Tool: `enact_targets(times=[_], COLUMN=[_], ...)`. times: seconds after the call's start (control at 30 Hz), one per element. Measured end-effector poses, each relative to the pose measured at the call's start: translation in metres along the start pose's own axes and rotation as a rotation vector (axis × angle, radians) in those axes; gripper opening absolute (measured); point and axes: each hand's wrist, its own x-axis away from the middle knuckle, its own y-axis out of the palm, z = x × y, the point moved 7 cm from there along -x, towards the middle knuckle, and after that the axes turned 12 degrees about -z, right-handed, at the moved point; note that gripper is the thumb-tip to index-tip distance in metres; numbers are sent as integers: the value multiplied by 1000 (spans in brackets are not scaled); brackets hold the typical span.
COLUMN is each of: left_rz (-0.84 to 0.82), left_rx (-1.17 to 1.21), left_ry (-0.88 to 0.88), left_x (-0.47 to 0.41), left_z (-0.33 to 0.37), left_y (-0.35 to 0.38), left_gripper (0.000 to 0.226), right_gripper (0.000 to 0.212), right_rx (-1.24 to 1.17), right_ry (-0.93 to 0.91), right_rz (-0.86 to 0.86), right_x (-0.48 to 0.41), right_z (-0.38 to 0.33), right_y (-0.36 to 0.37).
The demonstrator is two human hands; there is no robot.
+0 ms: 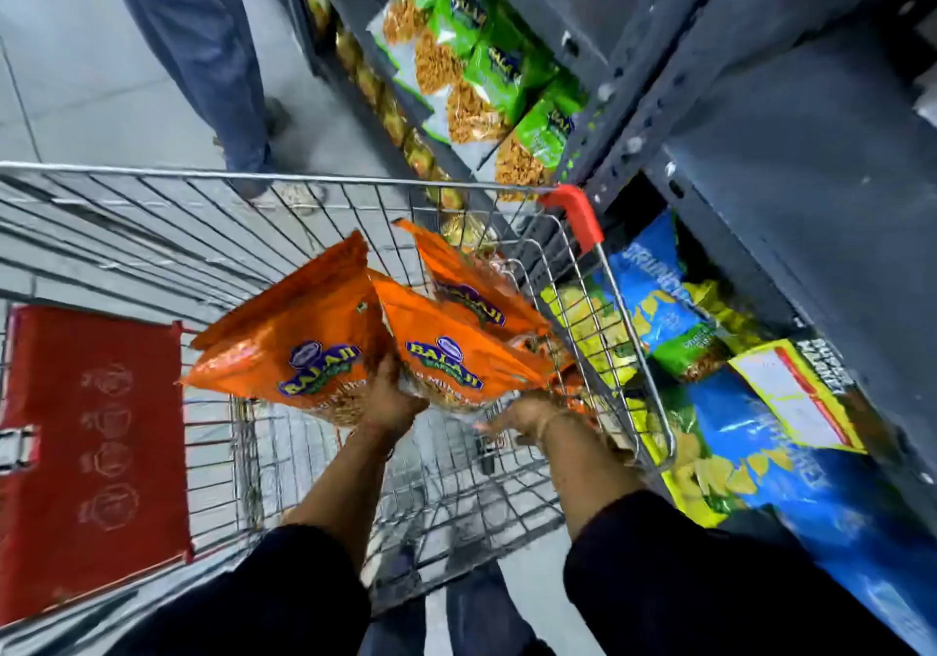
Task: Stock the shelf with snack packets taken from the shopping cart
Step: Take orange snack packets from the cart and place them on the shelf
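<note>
The orange Balaji snack packets [324, 346] are above the wire shopping cart [213, 229], three of them fanned out over its right half, near the red corner guard [575, 216] of the cart. I judge them light, soft and full of air, with a smooth foil skin that can slip, and the snack inside will probably crush if one squeezes hard; the better place to take hold is the flat sealed bottom edge, not the puffed middle. The left hand [390, 397] is closed on the bottom edges of the left and middle packets, fingers curled into the foil. The right hand [527, 414] is under the right packet [471, 285] (its fingers are mostly hidden), so whether it pinches or only supports, I cannot tell. Beyond the guard, the dark shelf [811, 229] carries blue chip bags [654, 285] and green packets [487, 62].
</note>
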Motion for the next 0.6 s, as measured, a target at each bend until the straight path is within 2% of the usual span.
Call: enact_targets(times=[0.1, 0.2, 0.3, 0.43, 0.5, 0.6], left_rz=[24, 42, 64, 44, 43, 69], left_rx=[-64, -52, -7, -28, -34, -220], left_ry=[-96, -146, -93, -57, -38, 129], left_x=[-12, -26, -31, -14, 9, 52], left_z=[-17, -30, -28, -15, 1, 42], left_y=[0, 3, -1, -7, -9, -9], left_gripper=[83, 67, 55, 50, 36, 17], right_gripper=[52, 51, 56, 50, 45, 35], right_rx=[-41, -134, -263, -343, -437, -599], right_ry=[-76, -123, -139, -183, -247, -395], right_rz=[54, 61, 125, 120, 147, 184], right_x=[-7, -16, -15, 7, 29, 68], right_z=[-12, -13, -11, -13, -14, -17], right_y=[-1, 3, -2, -2, -4, -4])
